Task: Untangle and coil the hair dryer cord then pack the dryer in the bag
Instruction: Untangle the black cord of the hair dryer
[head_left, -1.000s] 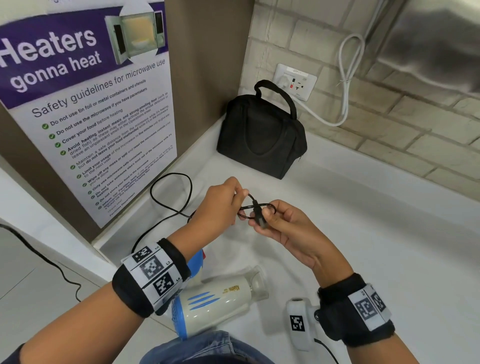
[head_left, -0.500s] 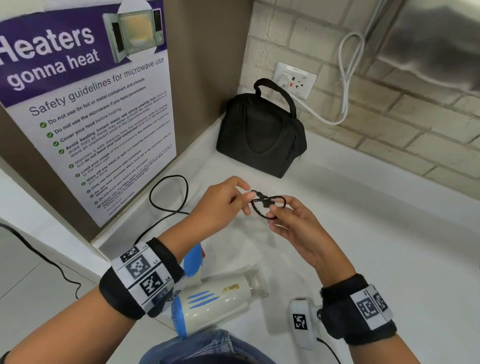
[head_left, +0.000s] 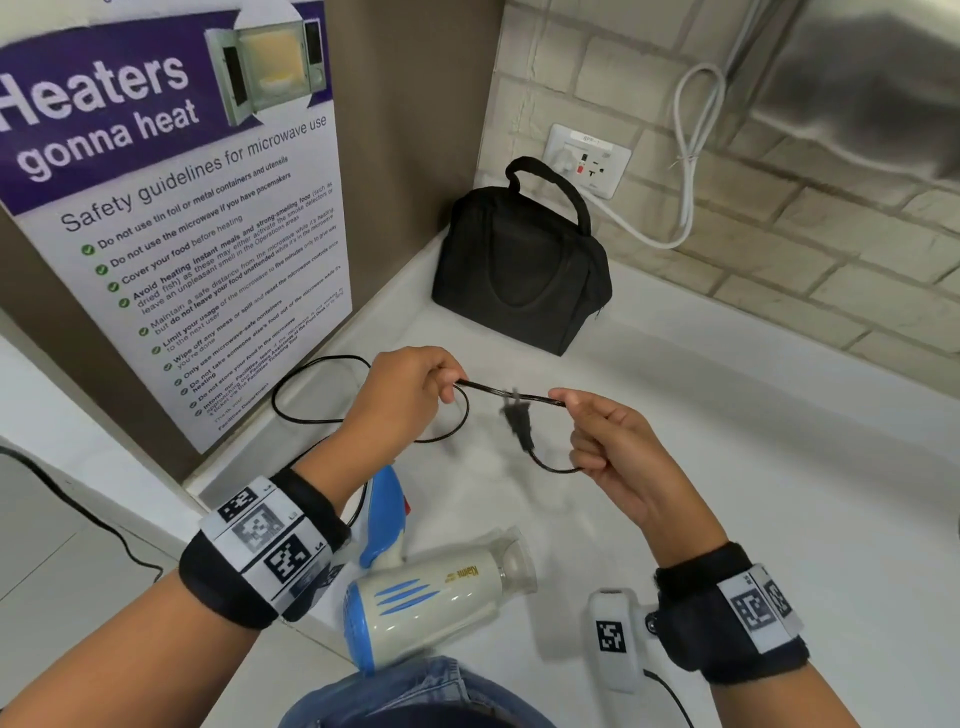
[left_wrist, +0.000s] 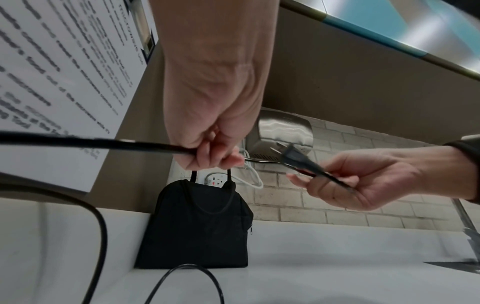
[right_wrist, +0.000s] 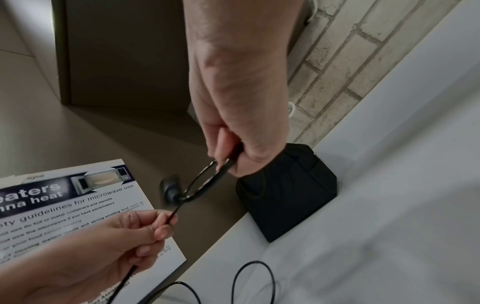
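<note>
- Cord (head_left: 501, 396) is up in the air between my two hands, plug (head_left: 519, 423) dangling off the small loop, the rest trailing left on the counter (head_left: 727, 467).
- Left hand (head_left: 410, 395) pinches one end of that stretch, right hand (head_left: 618, 452) pinches the loop.
- Dryer (head_left: 441, 603) lies near me; black bag (head_left: 519, 270) stands far back, closed.
</note>
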